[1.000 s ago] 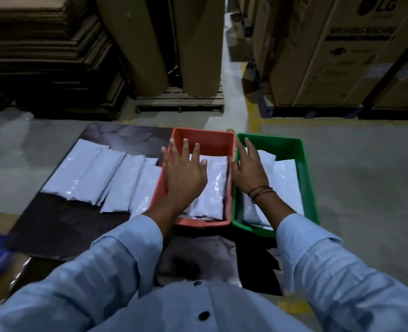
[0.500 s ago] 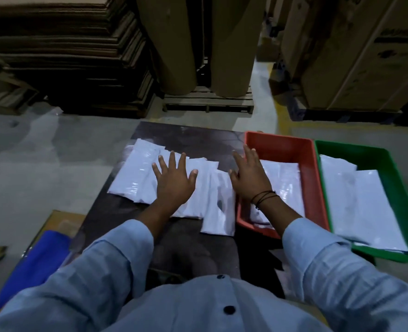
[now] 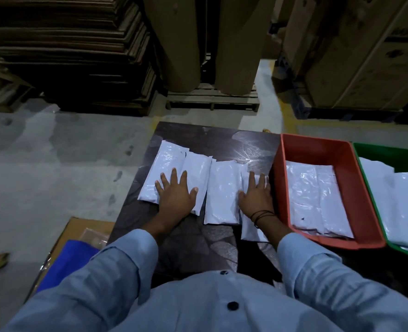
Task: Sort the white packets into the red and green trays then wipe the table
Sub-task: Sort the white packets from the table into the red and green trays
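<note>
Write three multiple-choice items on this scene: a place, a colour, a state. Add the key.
1. Where does the right hand rest?
A. in a tray
B. on a packet beside the red tray
C. in the air

2. What colour is the tray nearest the loose packets on the table?
A. green
B. blue
C. red

3. How is the left hand?
A. a fist
B. flat, fingers spread on packets
C. pinching a packet aloft

Key: B, its palm lies on that packet; C, the red tray borders the row; B, its straight fingers press on packets.
</note>
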`<control>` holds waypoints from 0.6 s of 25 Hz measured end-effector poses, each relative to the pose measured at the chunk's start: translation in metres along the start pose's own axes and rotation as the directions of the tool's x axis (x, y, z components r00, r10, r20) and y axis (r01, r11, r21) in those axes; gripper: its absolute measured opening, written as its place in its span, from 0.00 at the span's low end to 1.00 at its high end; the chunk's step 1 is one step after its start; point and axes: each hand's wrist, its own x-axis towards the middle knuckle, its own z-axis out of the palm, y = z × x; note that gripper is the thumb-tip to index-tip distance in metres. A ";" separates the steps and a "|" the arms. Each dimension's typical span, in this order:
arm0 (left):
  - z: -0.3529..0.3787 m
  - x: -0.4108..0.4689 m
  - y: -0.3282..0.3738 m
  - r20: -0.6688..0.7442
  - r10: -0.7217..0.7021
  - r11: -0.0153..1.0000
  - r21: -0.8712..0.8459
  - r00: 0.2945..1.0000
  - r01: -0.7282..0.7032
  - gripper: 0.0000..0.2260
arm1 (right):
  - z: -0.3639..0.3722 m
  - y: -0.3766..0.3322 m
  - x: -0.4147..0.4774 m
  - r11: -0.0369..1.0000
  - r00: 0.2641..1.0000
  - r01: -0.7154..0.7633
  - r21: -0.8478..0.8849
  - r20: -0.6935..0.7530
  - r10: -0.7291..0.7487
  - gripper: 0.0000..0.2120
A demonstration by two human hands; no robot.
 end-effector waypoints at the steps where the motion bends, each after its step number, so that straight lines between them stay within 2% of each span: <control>1: -0.001 0.003 -0.001 -0.007 0.002 1.000 -0.007 1.000 -0.002 0.31 | 0.006 0.003 0.000 1.000 1.000 -0.023 -0.011 0.007 0.023 0.34; 9: 0.001 0.021 -0.005 -0.025 0.052 0.998 -0.019 0.998 -0.052 0.31 | 0.022 0.014 -0.001 0.990 0.993 -0.031 -0.135 0.109 0.046 0.33; 15: 0.010 0.031 0.007 0.001 0.077 0.996 -0.046 0.997 -0.077 0.31 | 0.010 0.006 0.004 0.991 0.999 -0.037 -0.129 0.033 0.042 0.31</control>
